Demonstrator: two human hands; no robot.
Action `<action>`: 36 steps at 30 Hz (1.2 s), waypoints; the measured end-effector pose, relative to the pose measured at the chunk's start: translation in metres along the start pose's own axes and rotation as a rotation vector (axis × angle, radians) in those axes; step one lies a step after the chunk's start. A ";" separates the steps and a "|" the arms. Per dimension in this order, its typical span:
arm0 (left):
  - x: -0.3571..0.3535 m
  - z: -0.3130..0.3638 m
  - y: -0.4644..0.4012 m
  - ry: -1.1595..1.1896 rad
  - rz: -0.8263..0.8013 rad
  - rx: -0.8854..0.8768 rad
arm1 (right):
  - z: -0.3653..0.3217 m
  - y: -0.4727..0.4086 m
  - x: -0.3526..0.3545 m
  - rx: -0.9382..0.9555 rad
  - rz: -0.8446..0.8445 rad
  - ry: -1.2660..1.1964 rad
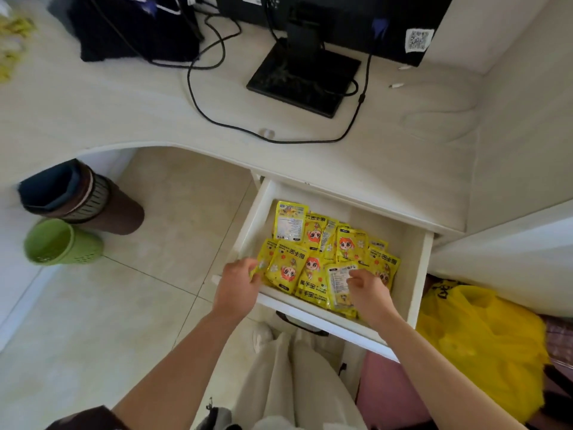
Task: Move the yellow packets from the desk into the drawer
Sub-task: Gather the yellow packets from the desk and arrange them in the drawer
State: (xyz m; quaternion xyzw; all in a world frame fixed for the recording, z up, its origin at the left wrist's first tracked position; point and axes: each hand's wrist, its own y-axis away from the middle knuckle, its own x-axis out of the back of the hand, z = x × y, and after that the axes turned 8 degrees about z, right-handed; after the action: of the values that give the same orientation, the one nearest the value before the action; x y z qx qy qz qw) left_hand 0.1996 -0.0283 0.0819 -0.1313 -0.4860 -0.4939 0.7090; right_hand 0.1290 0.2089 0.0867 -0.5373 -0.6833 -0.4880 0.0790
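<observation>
Many yellow packets [322,259] with a red-haired cartoon face lie in a loose, overlapping pile in the open white drawer [415,274], toward its front edge. More blurry yellow packets [12,38] sit at the desk's [124,113] far left edge.

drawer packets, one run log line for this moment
left hand: grips packet edge | right hand: pinches packet | yellow packets: piled in open drawer
</observation>
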 end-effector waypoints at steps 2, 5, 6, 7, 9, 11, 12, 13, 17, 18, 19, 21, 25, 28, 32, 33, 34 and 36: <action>0.012 -0.009 0.013 0.081 0.064 0.010 | -0.013 0.011 -0.004 0.094 -0.008 0.058; 0.033 -0.021 0.033 0.168 0.129 0.078 | -0.037 0.029 -0.014 0.231 -0.040 0.158; 0.039 -0.027 0.038 0.182 0.155 0.099 | -0.046 0.035 -0.019 0.275 -0.055 0.197; 0.046 -0.033 0.044 0.187 0.180 0.114 | -0.056 0.041 -0.024 0.320 -0.067 0.240; 0.057 -0.049 0.054 0.199 0.212 0.138 | -0.076 0.054 -0.038 0.404 -0.095 0.298; 0.070 -0.066 0.065 0.211 0.239 0.172 | -0.093 0.065 -0.056 0.482 -0.128 0.323; 0.076 -0.075 0.070 0.214 0.257 0.189 | -0.102 0.071 -0.067 0.519 -0.142 0.342; 0.082 -0.086 0.075 0.212 0.276 0.206 | -0.111 0.077 -0.078 0.557 -0.159 0.354; 0.106 -0.137 0.093 0.200 0.322 0.299 | -0.146 0.105 -0.122 0.670 -0.224 0.364; 0.112 -0.151 0.099 0.197 0.328 0.313 | -0.154 0.113 -0.134 0.692 -0.235 0.370; 0.119 -0.164 0.104 0.194 0.336 0.323 | -0.162 0.120 -0.147 0.713 -0.247 0.381; 0.134 -0.191 0.116 0.186 0.354 0.349 | -0.177 0.134 -0.171 0.748 -0.265 0.403; 0.162 -0.237 0.132 0.181 0.389 0.404 | -0.209 0.162 -0.216 0.808 -0.290 0.426; 0.184 -0.265 0.139 0.191 0.439 0.435 | -0.231 0.179 -0.246 0.863 -0.303 0.440; 0.212 -0.294 0.140 0.200 0.501 0.475 | -0.260 0.195 -0.275 0.914 -0.331 0.456; 0.218 -0.300 0.137 0.193 0.512 0.481 | -0.267 0.197 -0.281 0.927 -0.337 0.455; 0.224 -0.306 0.135 0.187 0.524 0.486 | -0.275 0.199 -0.287 0.943 -0.344 0.453; 0.237 -0.317 0.126 0.179 0.549 0.496 | -0.291 0.200 -0.298 0.977 -0.359 0.460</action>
State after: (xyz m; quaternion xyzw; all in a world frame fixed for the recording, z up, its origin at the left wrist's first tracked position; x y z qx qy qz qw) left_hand 0.4905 -0.3150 0.1567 -0.0373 -0.4735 -0.1625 0.8649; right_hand 0.2921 -0.2166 0.1631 -0.1937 -0.8755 -0.2257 0.3810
